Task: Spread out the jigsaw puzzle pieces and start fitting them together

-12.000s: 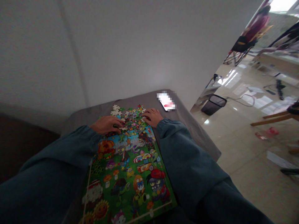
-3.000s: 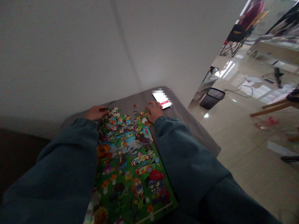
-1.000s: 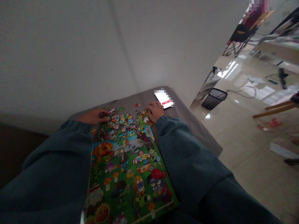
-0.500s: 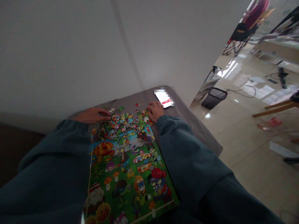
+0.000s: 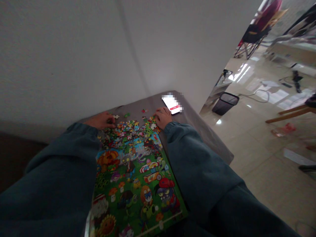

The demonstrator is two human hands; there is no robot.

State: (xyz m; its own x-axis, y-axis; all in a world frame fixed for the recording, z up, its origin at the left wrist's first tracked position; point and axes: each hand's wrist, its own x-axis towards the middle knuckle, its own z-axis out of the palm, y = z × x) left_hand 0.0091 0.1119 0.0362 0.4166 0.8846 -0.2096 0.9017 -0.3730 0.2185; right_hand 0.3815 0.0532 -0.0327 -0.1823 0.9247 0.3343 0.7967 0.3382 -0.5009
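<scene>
resting on loose puzzle pieces (image 5: pixel 130 129), left hand (image 5: pixel 100 120) and right hand (image 5: pixel 163 118) lie fingers together; pieces probably light, thin, best pinched at edges.

hands (image 5: pixel 130 119) apparently touching loose puzzle pieces (image 5: pixel 130 129)

Phone (image 5: pixel 172 104) screen blurred; puzzle (image 5: pixel 133 184) btm cut off.

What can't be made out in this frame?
- Phone screen: blurred out, head view.
- Left hand fingers: curled at the loose pieces; whether they hold one is too small and dark to tell.
- Right hand: its fingertips are hidden by its own back.
- Puzzle board: near corner cut off by the bottom edge, left side covered by the sleeve.
</scene>
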